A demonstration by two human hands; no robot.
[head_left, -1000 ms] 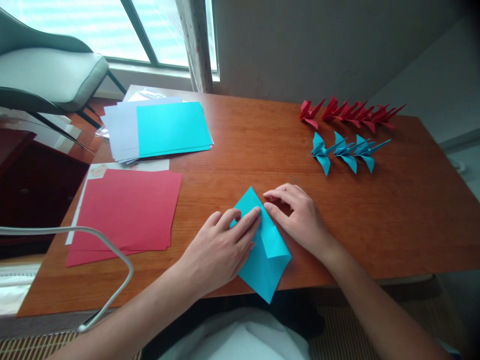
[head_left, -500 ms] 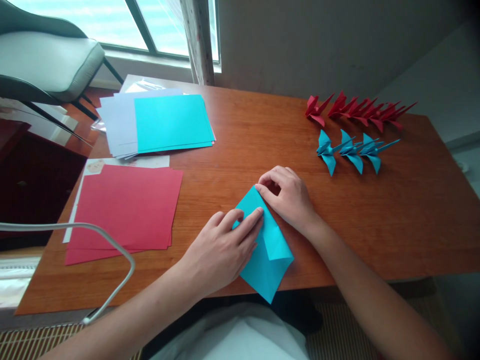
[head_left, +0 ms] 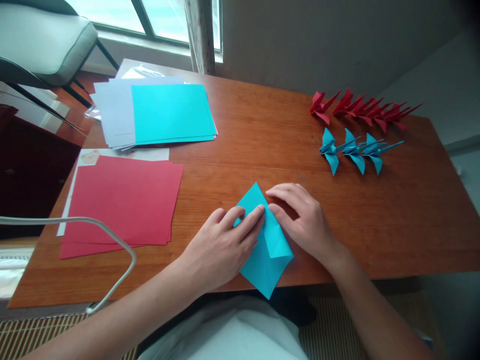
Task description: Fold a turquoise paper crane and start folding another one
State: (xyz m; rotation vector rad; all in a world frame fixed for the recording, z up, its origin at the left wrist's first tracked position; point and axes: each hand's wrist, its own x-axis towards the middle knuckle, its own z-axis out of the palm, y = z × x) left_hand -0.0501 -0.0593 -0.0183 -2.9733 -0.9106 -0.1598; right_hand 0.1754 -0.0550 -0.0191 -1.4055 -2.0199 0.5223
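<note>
A sheet of blue origami paper (head_left: 275, 240), with a flap folded over on its right side, lies near the table's front edge. My left hand (head_left: 228, 245) rests on it from the left, its index fingertip pressing the folded flap and its other fingers bent; the thumb is hidden. Beside the paper's upper right edge is my right hand (head_left: 303, 212), thumb and fingers apart, with nothing between them. At the back right stand several red paper cranes (head_left: 363, 111) in a row. In front of them are blue paper cranes (head_left: 352, 151).
Red paper sheets (head_left: 123, 200) are stacked at the table's left. Behind those, blue sheets (head_left: 172, 115) overlap white sheets (head_left: 116, 115). A white cable (head_left: 108, 232) arches over the table's left front corner. A chair (head_left: 48, 45) stands beyond the far left corner.
My right hand has moved off the paper's top corner, down and to the right, and its fingers have spread. My left hand stays on the paper. The view has shifted slightly.
</note>
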